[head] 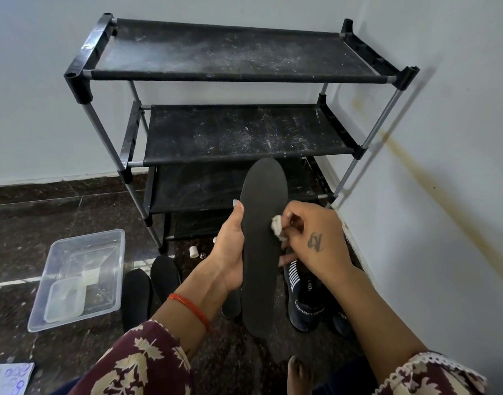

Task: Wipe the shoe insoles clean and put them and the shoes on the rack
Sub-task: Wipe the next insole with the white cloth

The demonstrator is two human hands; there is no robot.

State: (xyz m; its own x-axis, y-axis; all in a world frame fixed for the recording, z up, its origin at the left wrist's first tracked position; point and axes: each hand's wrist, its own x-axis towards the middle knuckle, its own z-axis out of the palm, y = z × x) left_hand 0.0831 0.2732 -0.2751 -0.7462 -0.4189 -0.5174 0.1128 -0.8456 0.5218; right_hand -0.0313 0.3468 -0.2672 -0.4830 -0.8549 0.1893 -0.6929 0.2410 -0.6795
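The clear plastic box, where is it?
The clear plastic box sits on the dark floor, low left in the head view, left of the two black insoles lying there.

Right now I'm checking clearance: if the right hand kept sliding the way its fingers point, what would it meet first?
The right hand points left, pinching a cloth against the insole; next probably the left hand's thumb, though depth is unclear.
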